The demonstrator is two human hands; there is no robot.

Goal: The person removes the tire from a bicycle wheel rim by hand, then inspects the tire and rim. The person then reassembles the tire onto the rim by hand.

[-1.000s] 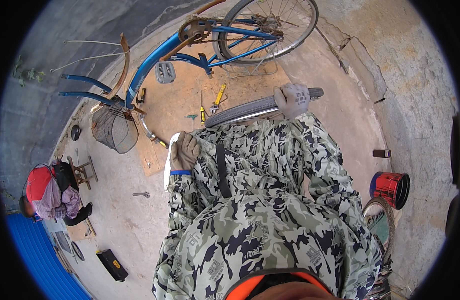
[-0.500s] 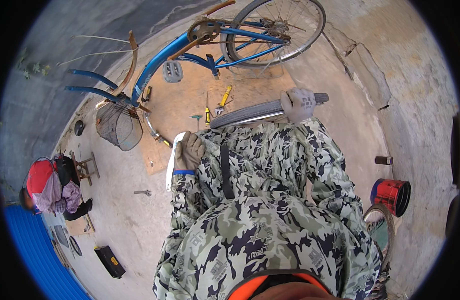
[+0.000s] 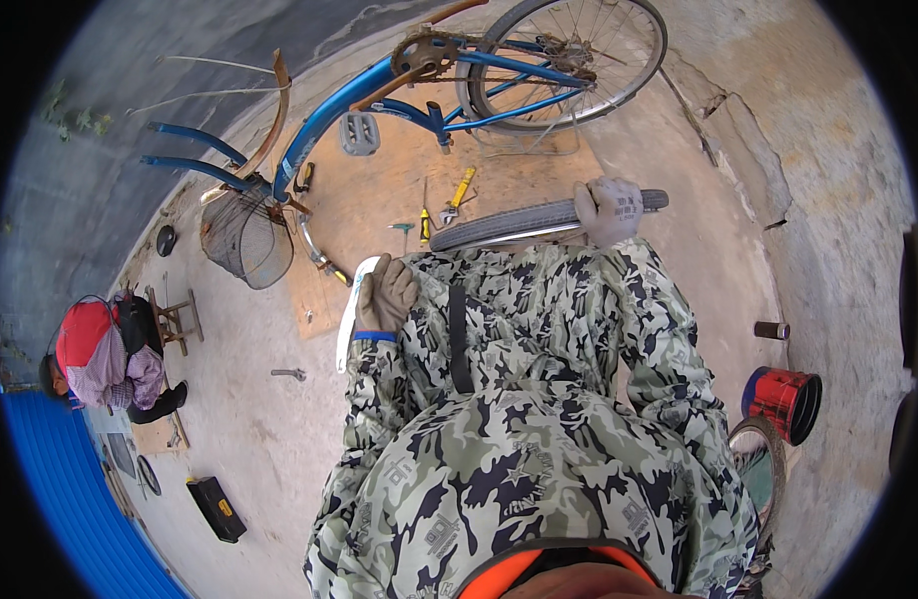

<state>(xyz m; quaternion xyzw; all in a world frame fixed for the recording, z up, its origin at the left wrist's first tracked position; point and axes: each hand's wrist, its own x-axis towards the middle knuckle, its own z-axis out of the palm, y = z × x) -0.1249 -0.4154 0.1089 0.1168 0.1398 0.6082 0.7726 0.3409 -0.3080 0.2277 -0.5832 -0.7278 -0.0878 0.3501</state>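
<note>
My right hand (image 3: 611,212), in a pale grey work glove, grips the upper right of a bicycle wheel (image 3: 524,222) seen nearly edge-on, with a grey treaded tyre and a shiny rim. The wheel's lower part is hidden behind my camouflage clothing. My left hand (image 3: 387,296), in a brown-grey glove, is closed against a long white curved strip (image 3: 350,321); I cannot make out what kind of part it is. Beyond the wheel lie a yellow-handled screwdriver (image 3: 425,228), an adjustable wrench (image 3: 449,214), a yellow tool (image 3: 464,187) and a small green-handled tool (image 3: 403,228) on a board.
A blue bicycle frame (image 3: 324,112) lies across the wooden board (image 3: 379,180), its rear wheel (image 3: 569,70) attached and a wire basket (image 3: 244,245) beside it. At left, a person (image 3: 105,349) sits above a black toolbox (image 3: 217,509). A red bucket (image 3: 768,399) stands at right.
The surroundings have shifted slightly right in the view. Both hands keep their hold, the right on the wheel and the left at the white strip.
</note>
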